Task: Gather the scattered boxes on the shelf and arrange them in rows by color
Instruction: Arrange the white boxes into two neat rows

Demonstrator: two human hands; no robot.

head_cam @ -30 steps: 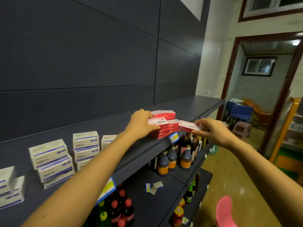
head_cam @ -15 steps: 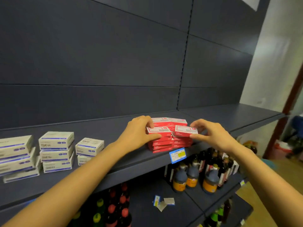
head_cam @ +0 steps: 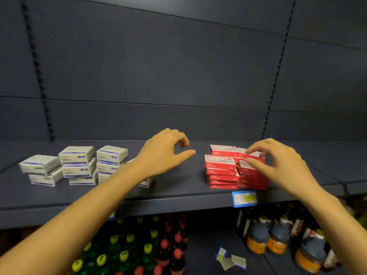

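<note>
Right hand (head_cam: 278,165) seemingly pinching top red boxes (head_cam: 224,169): square stack edges; left hand (head_cam: 162,155) beside stack, half-open, empty.

Hands: 2, left hand (head_cam: 160,155) and right hand (head_cam: 278,165).
Red boxes (head_cam: 221,171): 2 front stacks at right fingertips, approx. 5 high in the nearer-left stack; other stack's count unclear, partly hidden behind fingers. More red behind, no. unclear.
White boxes (head_cam: 76,165): approx. 9 visible, left of left-hand fingers, in stacks of 2–3; 1 more partly behind the forearm.
Price tags (head_cam: 244,198): 1 clear, below right fingers.
</note>
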